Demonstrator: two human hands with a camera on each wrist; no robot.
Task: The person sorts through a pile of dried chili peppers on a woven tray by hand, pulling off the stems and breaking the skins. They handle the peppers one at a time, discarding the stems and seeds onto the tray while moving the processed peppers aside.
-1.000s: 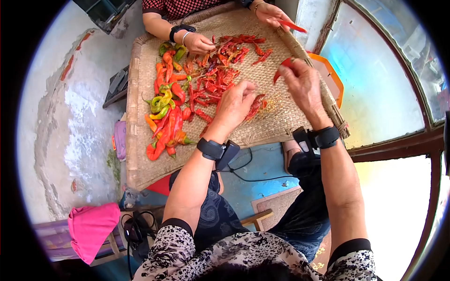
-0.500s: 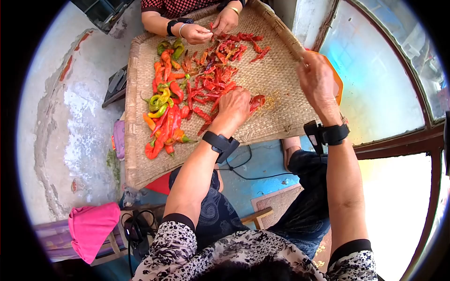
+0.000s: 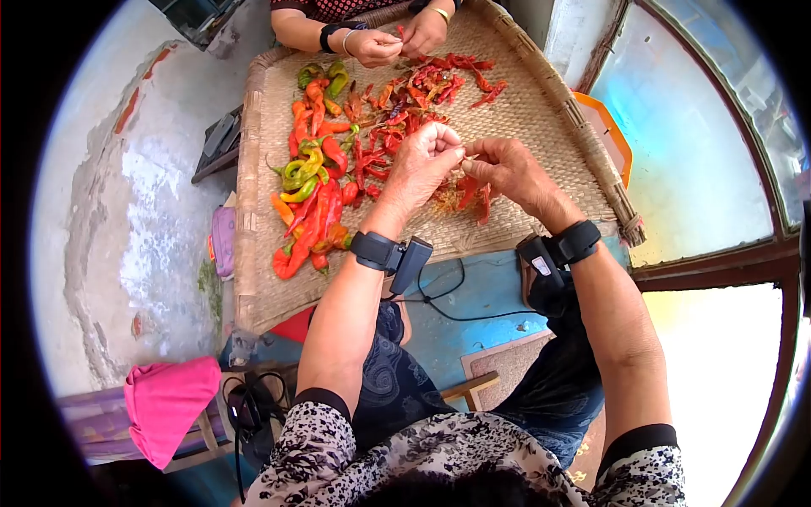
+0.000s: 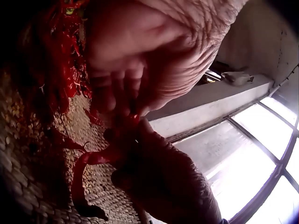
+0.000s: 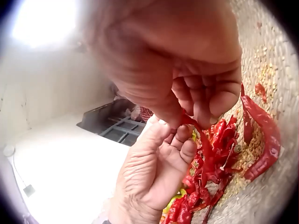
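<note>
Above the woven tray (image 3: 583, 182), my left hand (image 3: 422, 169) and right hand (image 3: 515, 177) meet, fingertips together. In the right wrist view, both hands pinch a thin red chili pepper (image 5: 205, 147) between thumbs and fingers. A second, curved red chili pepper (image 5: 262, 135) hangs below the right hand's other fingers; the left wrist view also shows this curved chili (image 4: 78, 182). Shrivelled red chilies (image 3: 384, 148) lie in a pile beside the left hand. Loose pale seeds (image 5: 268, 70) are scattered on the weave below. The pinched tip is partly hidden by fingers.
Fresh red, orange and green peppers (image 3: 312, 211) line the tray's left side. Across the tray another person's hands (image 3: 376, 46) work on a small red piece. An orange-rimmed container (image 3: 621, 139) stands beyond the right rim, near a window (image 3: 684, 127). A cable (image 3: 465, 318) lies below.
My right hand has come in from the tray's right edge to meet the left. My left hand has lifted from the pile. The other person's right hand moved inward to their left.
</note>
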